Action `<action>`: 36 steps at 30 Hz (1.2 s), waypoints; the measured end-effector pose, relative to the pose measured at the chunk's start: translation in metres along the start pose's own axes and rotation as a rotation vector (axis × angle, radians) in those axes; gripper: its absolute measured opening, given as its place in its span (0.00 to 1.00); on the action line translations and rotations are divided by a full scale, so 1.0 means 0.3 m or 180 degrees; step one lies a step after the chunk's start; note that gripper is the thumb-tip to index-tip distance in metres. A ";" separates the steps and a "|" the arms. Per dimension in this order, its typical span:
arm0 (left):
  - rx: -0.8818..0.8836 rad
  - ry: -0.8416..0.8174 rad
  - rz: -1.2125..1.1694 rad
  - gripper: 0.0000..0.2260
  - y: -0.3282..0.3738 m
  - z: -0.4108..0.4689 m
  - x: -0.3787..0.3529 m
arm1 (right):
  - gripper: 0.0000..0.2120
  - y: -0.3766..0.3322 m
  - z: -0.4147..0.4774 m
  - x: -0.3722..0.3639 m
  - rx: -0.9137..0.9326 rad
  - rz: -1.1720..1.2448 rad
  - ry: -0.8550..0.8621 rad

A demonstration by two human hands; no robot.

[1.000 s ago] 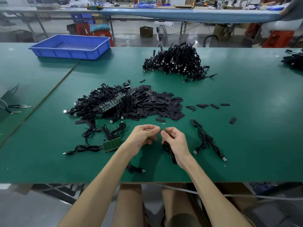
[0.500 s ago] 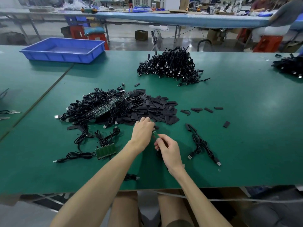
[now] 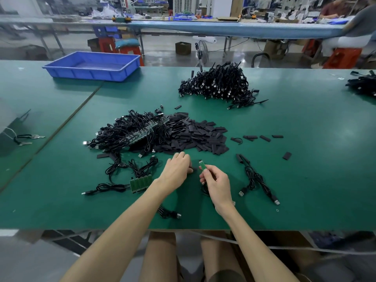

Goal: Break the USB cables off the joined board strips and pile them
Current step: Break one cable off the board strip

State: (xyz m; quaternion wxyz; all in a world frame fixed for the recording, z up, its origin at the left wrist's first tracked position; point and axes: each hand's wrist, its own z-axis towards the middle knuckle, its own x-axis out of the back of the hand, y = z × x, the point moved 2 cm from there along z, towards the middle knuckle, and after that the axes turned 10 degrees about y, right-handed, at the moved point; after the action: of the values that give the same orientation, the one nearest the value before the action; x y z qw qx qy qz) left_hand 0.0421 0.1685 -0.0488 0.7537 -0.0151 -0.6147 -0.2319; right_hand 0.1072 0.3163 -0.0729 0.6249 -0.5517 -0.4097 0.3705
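A: What is the right hand doing?
B: It is pinching a small green board piece, its black cable trailing beneath the palm onto the bench.
A: And the left hand?
B: It is curling knuckles-up beside the black sleeve pile; I cannot tell whether it is gripping anything. The joined board strip is lying left of it.

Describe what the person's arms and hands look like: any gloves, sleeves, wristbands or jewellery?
Both arms are bare from the bottom edge of the view to the fingertips. The left hand and right hand wear no gloves. No sleeves, watch, wristband or rings show. Nails look short and unpainted.
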 end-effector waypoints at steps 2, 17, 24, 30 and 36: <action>0.0056 0.0069 -0.0202 0.06 0.000 -0.023 0.006 | 0.09 -0.002 -0.001 0.001 0.0005 -0.0008 -0.0001; 0.0254 0.0608 -0.1384 0.13 -0.026 -0.128 -0.004 | 0.10 -0.001 -0.005 0.001 0.0057 -0.0130 -0.0006; 0.0188 0.0756 -0.1361 0.13 -0.018 -0.148 -0.002 | 0.09 0.001 -0.003 0.004 0.0090 -0.0201 -0.0021; 0.0126 0.0818 -0.1227 0.13 -0.011 -0.157 0.003 | 0.07 -0.004 -0.009 0.010 0.0026 0.0041 -0.0089; 0.0126 0.0798 -0.1099 0.13 -0.004 -0.164 0.010 | 0.07 -0.004 -0.009 0.012 0.0025 0.0012 -0.0115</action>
State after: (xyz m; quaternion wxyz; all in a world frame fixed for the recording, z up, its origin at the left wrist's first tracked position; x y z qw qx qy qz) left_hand 0.0873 0.1514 -0.0583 0.7736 0.1342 -0.5140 -0.3455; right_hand 0.1112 0.3185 -0.0714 0.6189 -0.5432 -0.4184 0.3832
